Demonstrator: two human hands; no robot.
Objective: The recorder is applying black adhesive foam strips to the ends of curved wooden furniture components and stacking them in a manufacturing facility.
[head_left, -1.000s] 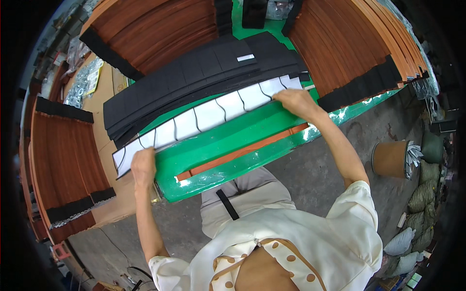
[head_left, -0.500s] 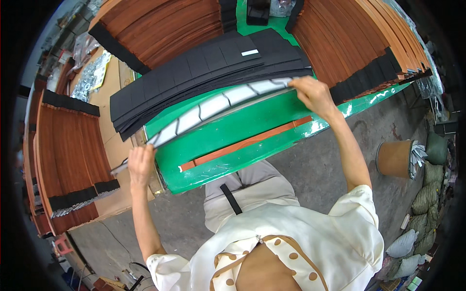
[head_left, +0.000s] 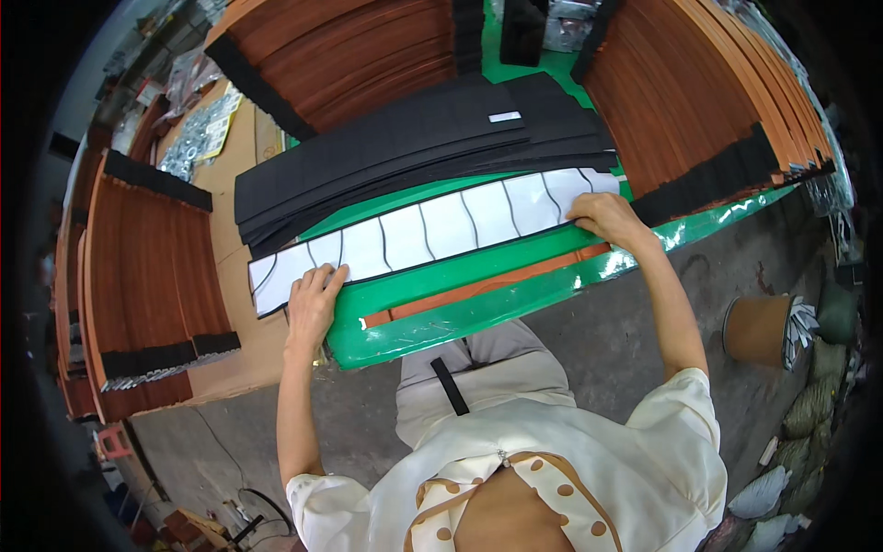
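Note:
A long white strip (head_left: 449, 225) with black edges and several thin black cross lines lies face up on the green tabletop, its left end reaching over the cardboard. My left hand (head_left: 315, 302) rests on the near edge by that left end, fingers apart and pressing down on the strip. Near the right end, my right hand (head_left: 609, 221) has curled fingers closed on the near edge. Between the strip and my body lies a narrow reddish-brown slat (head_left: 487, 286). Just beyond the strip is a stack of black folded strips (head_left: 386, 156) with a small white label on top.
Stacks of wood-coloured slats with black ends stand at the left (head_left: 161, 262), back (head_left: 359, 60) and right (head_left: 676, 110). A dark phone-like object (head_left: 523, 32) lies at the back. Bagged metal parts (head_left: 200, 133) sit back left; a brown bin (head_left: 759, 329) stands on the floor, right.
The white strip, earlier tilted and held up by its two ends, now lies flat, face up. My left hand has moved right onto its near edge; my right hand is lower.

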